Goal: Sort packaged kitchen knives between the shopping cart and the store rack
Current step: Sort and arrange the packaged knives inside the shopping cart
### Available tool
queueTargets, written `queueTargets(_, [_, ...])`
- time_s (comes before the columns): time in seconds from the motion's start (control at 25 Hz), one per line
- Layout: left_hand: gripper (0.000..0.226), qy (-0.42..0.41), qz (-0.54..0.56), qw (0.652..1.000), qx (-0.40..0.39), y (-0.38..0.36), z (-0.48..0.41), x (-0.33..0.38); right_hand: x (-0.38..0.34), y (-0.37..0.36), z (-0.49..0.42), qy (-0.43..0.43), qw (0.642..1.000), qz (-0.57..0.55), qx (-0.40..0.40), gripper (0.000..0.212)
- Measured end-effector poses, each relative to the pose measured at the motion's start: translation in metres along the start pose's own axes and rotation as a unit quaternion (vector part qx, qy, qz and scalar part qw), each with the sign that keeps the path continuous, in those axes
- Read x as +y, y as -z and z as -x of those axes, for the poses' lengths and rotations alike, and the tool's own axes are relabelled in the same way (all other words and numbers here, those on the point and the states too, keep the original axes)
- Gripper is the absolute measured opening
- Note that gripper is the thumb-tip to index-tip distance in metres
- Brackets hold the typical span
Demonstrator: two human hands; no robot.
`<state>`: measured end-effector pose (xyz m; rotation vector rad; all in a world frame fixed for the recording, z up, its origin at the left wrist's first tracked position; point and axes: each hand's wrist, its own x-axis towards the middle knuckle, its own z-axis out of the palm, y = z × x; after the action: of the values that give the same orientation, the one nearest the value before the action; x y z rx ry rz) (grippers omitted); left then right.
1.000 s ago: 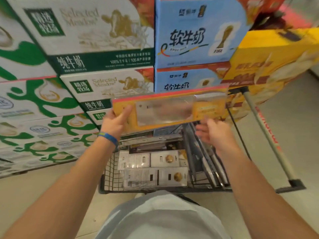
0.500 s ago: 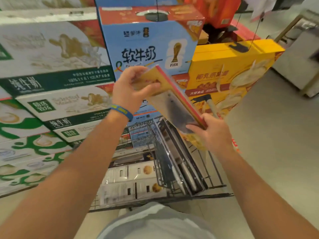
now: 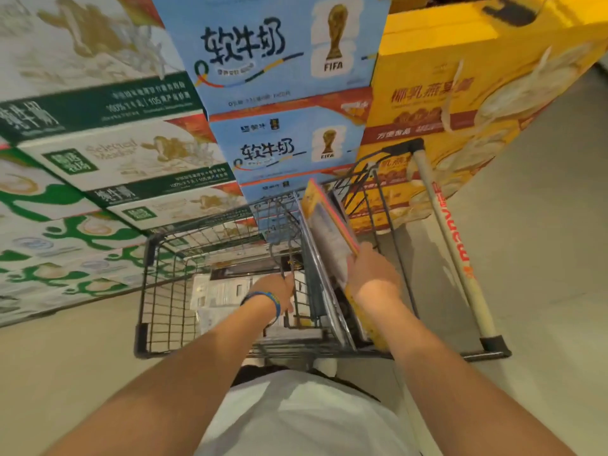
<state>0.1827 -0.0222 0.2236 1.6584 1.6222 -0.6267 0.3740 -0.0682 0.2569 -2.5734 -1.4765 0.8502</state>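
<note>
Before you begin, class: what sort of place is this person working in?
Probably a supermarket: a wire shopping cart, stacked blue milk cases and yellow food cases beside it, and a yellow knife package held inside.

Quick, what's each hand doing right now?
Left hand: down inside the cart; cannot tell whether it holds anything.
Right hand: holding the yellow knife package on edge.

The cart (image 3: 164, 301) is made of black wire in a grid pattern, and its handle (image 3: 452, 255) is coloured cream with red lettering. At the cart's right side a knife pack (image 3: 325, 218) is seen in yellow, edged in red. White packs (image 3: 220, 291) are seen on the cart's bottom. Behind the cart, white-and-green boxes (image 3: 98, 153), light blue boxes (image 3: 279, 77) printed with a gold trophy, and yellow boxes (image 3: 460, 77) are stacked. Above the cart a blue wristband (image 3: 268, 297) is worn.
</note>
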Motion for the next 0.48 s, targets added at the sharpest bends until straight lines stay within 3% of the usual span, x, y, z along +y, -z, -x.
queueTargets(0.08, [0.062, 0.028, 0.077, 0.997, -0.005, -0.001, 0.004, -0.003, -0.007, -0.015, -0.008, -0.001, 0.999, -0.025, -0.034, 0.031])
queueTargets(0.28, [0.07, 0.031, 0.066, 0.997, 0.011, -0.006, 0.003, -0.005, -0.012, -0.04, -0.01, 0.003, 0.996, -0.075, -0.045, 0.03])
queueTargets(0.36, [0.076, 0.008, 0.088, 0.996, 0.016, -0.007, 0.004, -0.008, -0.016, -0.038, -0.008, 0.004, 0.997, -0.07, 0.015, 0.033])
queueTargets(0.48, [0.087, -0.039, 0.208, 0.977, 0.008, -0.023, 0.018, -0.037, -0.029, -0.036, 0.012, 0.099, 0.978, -0.086, 0.16, 0.025])
